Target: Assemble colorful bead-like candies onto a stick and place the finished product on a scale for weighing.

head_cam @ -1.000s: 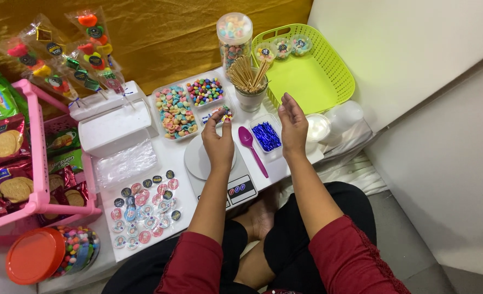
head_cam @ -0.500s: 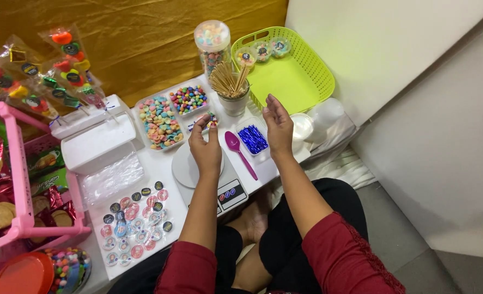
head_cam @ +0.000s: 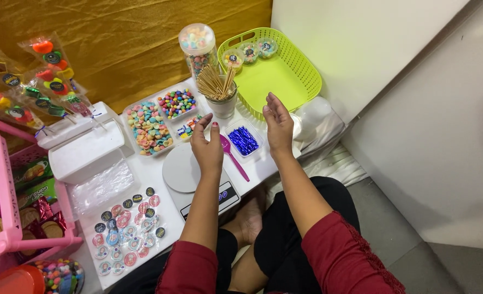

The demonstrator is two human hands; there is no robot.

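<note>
Left hand (head_cam: 207, 148) above round white scale (head_cam: 182, 170), fingers loosely spread, empty. Right hand (head_cam: 278, 124) right of scale, fingers together, empty. Purple scoop (head_cam: 232, 156), blue-tie box (head_cam: 243, 140) between. Scale display partly hidden by forearm.

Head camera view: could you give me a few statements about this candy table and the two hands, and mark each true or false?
1. The green basket holds three small round tubs. True.
2. The right hand grips the purple spoon. False: both hands are empty and raised; the spoon lies on the table.
3. The wooden sticks stand in a cup. True.
4. The left hand is above the round white scale plate. True.
5. The blue twist ties lie inside the green basket. False: they sit in a clear tray beside the spoon.
</note>
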